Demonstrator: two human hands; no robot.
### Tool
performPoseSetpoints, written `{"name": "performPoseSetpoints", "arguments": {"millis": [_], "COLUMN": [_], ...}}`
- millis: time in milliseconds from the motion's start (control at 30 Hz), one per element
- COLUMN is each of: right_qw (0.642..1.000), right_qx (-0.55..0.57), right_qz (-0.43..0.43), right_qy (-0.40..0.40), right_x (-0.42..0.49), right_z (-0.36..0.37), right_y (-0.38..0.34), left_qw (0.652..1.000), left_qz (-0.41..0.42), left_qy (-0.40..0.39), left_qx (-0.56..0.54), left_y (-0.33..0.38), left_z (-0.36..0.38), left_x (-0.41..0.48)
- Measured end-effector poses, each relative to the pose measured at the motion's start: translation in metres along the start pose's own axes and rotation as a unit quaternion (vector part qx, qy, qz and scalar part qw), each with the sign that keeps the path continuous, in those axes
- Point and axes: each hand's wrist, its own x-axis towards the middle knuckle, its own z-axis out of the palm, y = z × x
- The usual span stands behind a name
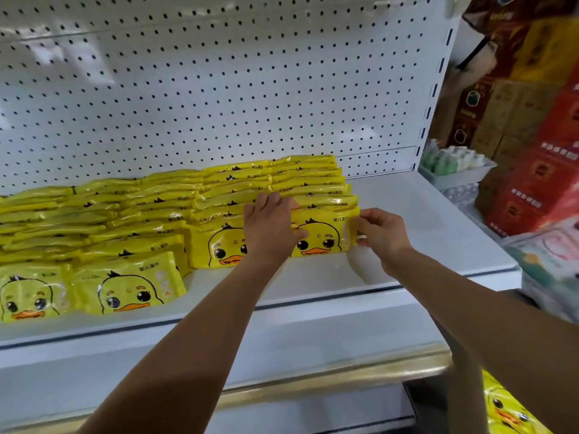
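- Head view: a yellow duck pack [326,238] is held upright at the front of the rightmost row [308,180] on the white shelf [416,214].
- The left hand [271,228] is laid over the pack's left part. Its fingers are curled over the top edge and its thumb is pressed against the front face.
- The right hand [380,233] is set at the pack's right edge, which is pinched between the thumb and the curled fingers.
- Whether the pack's bottom edge rests on the shelf cannot be told.
- Behind the pack, like packs are stood one after another, back to the pegboard [219,89].
- Just to the left, a neighbour pack [219,245] is seen upright, partly covered by the left wrist.
- Further left, more rows [94,220] of the same packs are lined up, and their front packs [131,286] are set nearer the shelf's front edge.
- To the right of the shelf, red and brown cartons [532,126] are stacked, with a tray [454,177] of green and white items near them.
- Below, a lower shelf [282,355] is seen, and another duck pack [507,408] is visible in the bottom right corner.
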Motion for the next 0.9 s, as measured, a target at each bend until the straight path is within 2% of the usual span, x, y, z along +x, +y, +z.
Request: {"name": "performPoseSetpoints", "arguments": {"millis": [167,233,267,333,400,500,567,667,900], "right_qw": [0.998,0.996,0.995,0.992,0.991,0.990,0.990,0.989,0.987], "right_qx": [-0.035,-0.045,-0.051,-0.064,-0.062,-0.047,-0.049,-0.066,-0.079], "right_qz": [-0.004,-0.015,-0.023,-0.043,-0.067,-0.087,-0.095,-0.097,-0.038], "right_qy": [0.052,0.079,0.087,0.095,0.095,0.096,0.095,0.087,0.134], "right_x": [-0.007,-0.015,-0.021,-0.034,-0.049,-0.078,-0.098,-0.124,-0.159], "right_z": [0.000,-0.001,-0.002,-0.004,-0.009,-0.020,-0.032,-0.058,-0.152], "right_y": [0.006,0.007,0.008,0.010,0.013,0.020,0.027,0.034,0.090], "left_qw": [0.998,0.985,0.967,0.909,0.842,0.736,0.694,0.689,0.729], "left_qz": [-0.018,-0.043,-0.057,-0.095,-0.152,-0.241,-0.273,-0.263,-0.208], "left_qy": [0.039,0.068,0.071,0.060,0.032,-0.045,-0.094,-0.149,-0.287], "left_qx": [-0.039,-0.151,-0.237,-0.401,-0.516,-0.632,-0.660,-0.658,-0.586], "left_y": [-0.002,0.000,0.002,0.010,0.020,0.038,0.050,0.071,0.148], "left_z": [-0.004,-0.007,-0.010,-0.015,-0.023,-0.027,-0.024,-0.014,0.021], "left_x": [-0.009,-0.021,-0.029,-0.048,-0.069,-0.102,-0.124,-0.149,-0.191]}}
